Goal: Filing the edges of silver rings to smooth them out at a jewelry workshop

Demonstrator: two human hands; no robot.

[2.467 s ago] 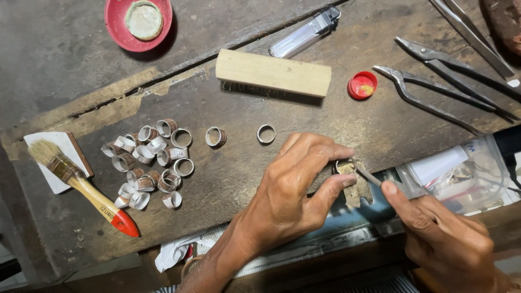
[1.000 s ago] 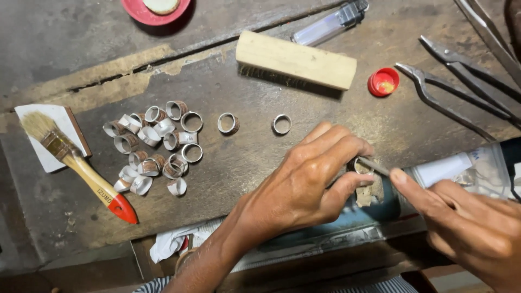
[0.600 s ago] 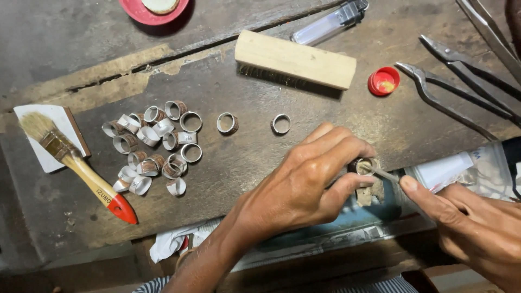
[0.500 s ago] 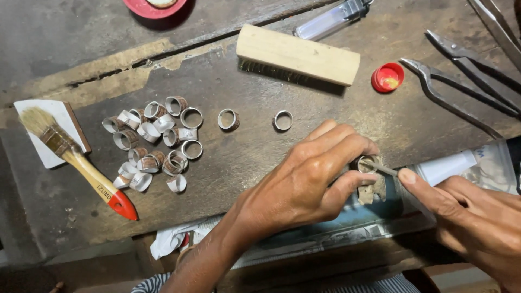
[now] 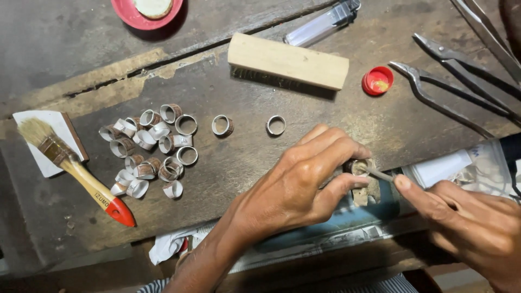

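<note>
My left hand (image 5: 296, 187) pinches a small metal ring (image 5: 359, 166) against a worn wooden peg (image 5: 362, 192) at the bench's front edge. My right hand (image 5: 472, 225) grips a thin metal file (image 5: 377, 173) whose tip rests inside the ring. A heap of several similar metal rings (image 5: 149, 149) lies to the left on the dark wooden bench (image 5: 244, 92). Two single rings (image 5: 222, 125) (image 5: 275, 125) lie apart beside the heap.
A paintbrush with a red-tipped handle (image 5: 76, 171) lies at the left on a white pad (image 5: 46, 138). A wooden-backed brush (image 5: 287, 61), a lighter (image 5: 323, 23), a red cap (image 5: 377, 80), a red dish (image 5: 146, 10) and pliers (image 5: 456, 81) lie at the back. A plastic bag (image 5: 461, 168) sits at the right.
My right hand has slid the file back and forth in the ring. The view has shifted slightly; my left hand keeps its hold.
</note>
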